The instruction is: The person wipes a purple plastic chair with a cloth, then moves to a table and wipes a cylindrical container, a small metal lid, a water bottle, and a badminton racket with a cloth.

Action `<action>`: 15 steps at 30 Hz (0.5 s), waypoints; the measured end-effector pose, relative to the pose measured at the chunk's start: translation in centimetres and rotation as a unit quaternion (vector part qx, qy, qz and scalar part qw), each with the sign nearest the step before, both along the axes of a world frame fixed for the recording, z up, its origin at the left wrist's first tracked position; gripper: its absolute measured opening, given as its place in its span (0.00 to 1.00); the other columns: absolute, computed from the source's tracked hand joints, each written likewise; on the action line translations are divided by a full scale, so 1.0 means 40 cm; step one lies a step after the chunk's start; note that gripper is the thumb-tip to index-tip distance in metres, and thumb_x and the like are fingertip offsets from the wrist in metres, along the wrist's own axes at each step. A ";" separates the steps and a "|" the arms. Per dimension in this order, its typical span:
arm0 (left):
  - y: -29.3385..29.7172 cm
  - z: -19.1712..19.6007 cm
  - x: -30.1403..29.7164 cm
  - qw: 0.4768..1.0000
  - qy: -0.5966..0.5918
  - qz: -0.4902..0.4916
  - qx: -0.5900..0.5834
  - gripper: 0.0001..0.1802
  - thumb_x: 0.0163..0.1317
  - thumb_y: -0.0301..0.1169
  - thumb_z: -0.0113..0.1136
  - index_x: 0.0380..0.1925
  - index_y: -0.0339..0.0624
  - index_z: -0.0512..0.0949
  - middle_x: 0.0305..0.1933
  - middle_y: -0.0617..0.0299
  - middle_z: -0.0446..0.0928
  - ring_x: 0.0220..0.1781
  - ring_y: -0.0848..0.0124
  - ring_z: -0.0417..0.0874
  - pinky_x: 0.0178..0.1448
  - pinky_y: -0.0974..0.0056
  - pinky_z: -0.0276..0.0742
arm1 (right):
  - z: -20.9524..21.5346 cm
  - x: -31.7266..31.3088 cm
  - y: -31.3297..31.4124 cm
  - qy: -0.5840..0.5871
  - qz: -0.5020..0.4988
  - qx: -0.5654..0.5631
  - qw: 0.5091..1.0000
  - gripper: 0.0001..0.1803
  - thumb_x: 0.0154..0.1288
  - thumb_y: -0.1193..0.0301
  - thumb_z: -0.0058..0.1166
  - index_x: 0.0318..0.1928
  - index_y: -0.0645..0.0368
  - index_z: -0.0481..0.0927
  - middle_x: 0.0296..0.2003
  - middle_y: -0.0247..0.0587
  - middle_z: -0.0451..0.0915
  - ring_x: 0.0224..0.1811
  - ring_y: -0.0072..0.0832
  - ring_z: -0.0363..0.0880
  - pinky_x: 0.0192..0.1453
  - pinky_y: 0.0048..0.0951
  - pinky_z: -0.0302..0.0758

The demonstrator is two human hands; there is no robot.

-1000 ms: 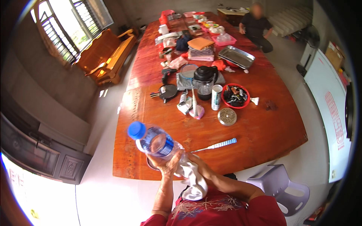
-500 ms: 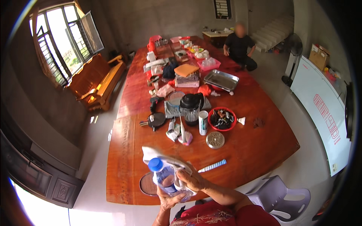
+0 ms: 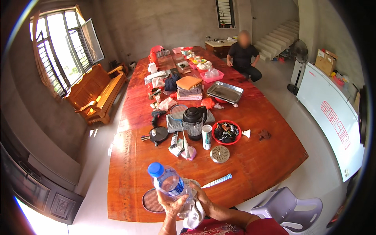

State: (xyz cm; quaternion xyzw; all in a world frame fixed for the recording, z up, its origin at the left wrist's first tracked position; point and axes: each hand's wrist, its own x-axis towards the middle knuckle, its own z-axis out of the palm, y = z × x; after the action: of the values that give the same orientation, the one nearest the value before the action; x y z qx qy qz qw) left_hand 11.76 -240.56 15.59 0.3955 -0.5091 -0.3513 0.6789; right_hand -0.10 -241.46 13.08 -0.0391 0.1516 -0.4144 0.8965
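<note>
Both hands' grips wrap a plastic bottle (image 3: pixel 169 182) and cloth (image 3: pixel 194 207).

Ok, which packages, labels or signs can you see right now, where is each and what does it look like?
Bottle label: blue band round the clear bottle in the left hand.
Can: upright at table centre, white with green.
Whiteboard: right, white with red characters.
Cardboard box: far right, brown.

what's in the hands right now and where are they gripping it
The left hand holds a clear plastic bottle with a blue cap by its lower body. The right hand presses a pale cloth against the bottle's base.
</note>
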 end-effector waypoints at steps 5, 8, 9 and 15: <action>0.025 0.015 -0.052 0.996 -0.008 0.086 0.018 0.49 0.40 0.38 0.75 0.59 0.37 0.56 0.55 0.53 0.64 0.51 0.64 0.72 0.55 0.59 0.71 | -0.017 0.026 0.015 0.187 -0.124 -0.070 0.972 0.21 0.68 0.59 0.44 0.53 0.61 0.68 0.44 0.38 0.75 0.45 0.24 0.73 0.51 0.26 0.71; 0.009 -0.016 -0.037 0.994 -0.002 0.087 0.064 0.47 0.36 0.34 0.78 0.56 0.36 0.61 0.48 0.57 0.71 0.45 0.66 0.76 0.50 0.64 0.75 | 0.005 0.014 0.020 0.272 -0.167 -0.257 0.912 0.23 0.69 0.60 0.42 0.56 0.63 0.66 0.45 0.38 0.73 0.47 0.21 0.70 0.53 0.24 0.67; 0.005 -0.034 -0.026 0.995 -0.010 0.061 0.073 0.47 0.36 0.35 0.78 0.56 0.35 0.62 0.48 0.57 0.72 0.45 0.67 0.76 0.51 0.63 0.75 | 0.016 0.006 0.006 0.292 -0.165 -0.274 0.901 0.23 0.69 0.60 0.41 0.56 0.63 0.66 0.46 0.39 0.72 0.48 0.22 0.69 0.53 0.24 0.67; 0.025 -0.035 -0.007 0.979 0.045 -0.145 0.136 0.41 0.40 0.33 0.76 0.54 0.33 0.65 0.48 0.56 0.74 0.50 0.69 0.76 0.55 0.61 0.73 | 0.205 -0.047 -0.085 0.376 -0.202 -0.448 0.786 0.28 0.69 0.54 0.36 0.60 0.62 0.61 0.47 0.39 0.68 0.47 0.24 0.69 0.48 0.24 0.71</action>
State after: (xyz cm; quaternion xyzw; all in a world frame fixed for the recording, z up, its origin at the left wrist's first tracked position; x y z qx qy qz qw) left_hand 11.47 -239.55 14.19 0.3900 -0.4772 -0.5291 0.5833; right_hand -1.98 -244.87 21.27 -0.5572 0.2783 -0.5598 0.5466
